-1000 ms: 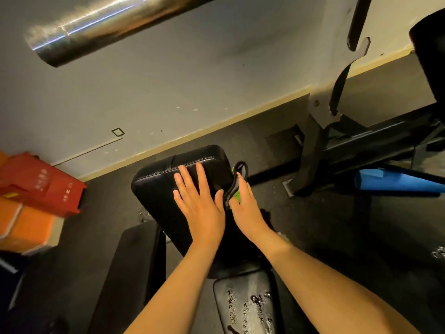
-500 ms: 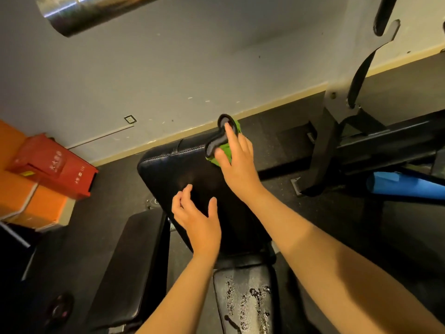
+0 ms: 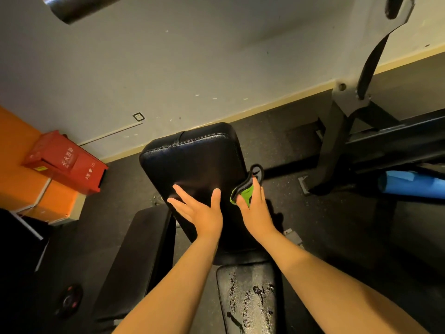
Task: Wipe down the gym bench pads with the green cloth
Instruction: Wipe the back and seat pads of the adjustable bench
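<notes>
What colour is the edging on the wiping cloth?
Dark grey to black, bordering the bright green cloth; clearest in the head view.

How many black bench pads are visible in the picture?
3: the back pad under the left hand, the wet seat pad below it, and a third pad at left. More may be hidden.

We note a red fire-extinguisher box (image 3: 65,162) by the wall beside an orange cabinet (image 3: 19,172), a wall socket (image 3: 138,116) above the skirting, a steel bar end (image 3: 79,6) at top, a rack upright (image 3: 337,136) at right, and a blue roll (image 3: 411,184) on the dark floor near its base.
</notes>
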Motion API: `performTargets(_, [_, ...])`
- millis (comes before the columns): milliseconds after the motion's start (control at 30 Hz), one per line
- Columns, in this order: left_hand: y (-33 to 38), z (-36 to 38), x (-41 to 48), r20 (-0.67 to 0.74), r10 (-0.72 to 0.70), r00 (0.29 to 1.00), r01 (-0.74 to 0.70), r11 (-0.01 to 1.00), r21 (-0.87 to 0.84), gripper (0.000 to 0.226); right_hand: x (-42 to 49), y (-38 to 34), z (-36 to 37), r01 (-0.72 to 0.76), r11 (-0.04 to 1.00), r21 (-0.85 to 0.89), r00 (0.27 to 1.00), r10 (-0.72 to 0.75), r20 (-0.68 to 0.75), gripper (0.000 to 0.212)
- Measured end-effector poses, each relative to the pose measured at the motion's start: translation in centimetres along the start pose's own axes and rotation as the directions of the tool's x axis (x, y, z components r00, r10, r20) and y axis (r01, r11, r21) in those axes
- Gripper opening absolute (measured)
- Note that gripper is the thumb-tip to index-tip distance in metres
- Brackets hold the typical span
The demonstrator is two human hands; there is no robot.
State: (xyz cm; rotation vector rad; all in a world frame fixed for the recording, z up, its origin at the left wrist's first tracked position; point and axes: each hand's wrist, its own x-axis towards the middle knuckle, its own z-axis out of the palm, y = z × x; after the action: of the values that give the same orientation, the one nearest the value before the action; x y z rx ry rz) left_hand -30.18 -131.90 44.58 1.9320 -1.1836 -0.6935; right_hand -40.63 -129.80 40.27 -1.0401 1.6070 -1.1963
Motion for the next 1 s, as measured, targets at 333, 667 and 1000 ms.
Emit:
performTargets(333, [-1.5,1.2,0.0,-0.032,-0.019,0.999,0.018,0.999,-0.027,0.107,3.7,-7.6,-0.6,0.233,0.971,0.058,0.972,-0.231,-0.040,0.074])
performTargets(667, [-8.1,5.0,-2.1,-0.008,0.066,0.998,-0.066,0.995,-0.068,0.109,-1.5,8.9,2.1,-0.065,0.997,0.033,0.997,0.066,-0.027,0.074])
performTargets(1000, [-16.7,6.1,-4.2,-0.054,0.058,0.997,-0.059,0.998,-0.015,0.104,-3.4,18.1,4.5,-0.159,0.984,-0.081,0.980,0.147,-0.134,0.070])
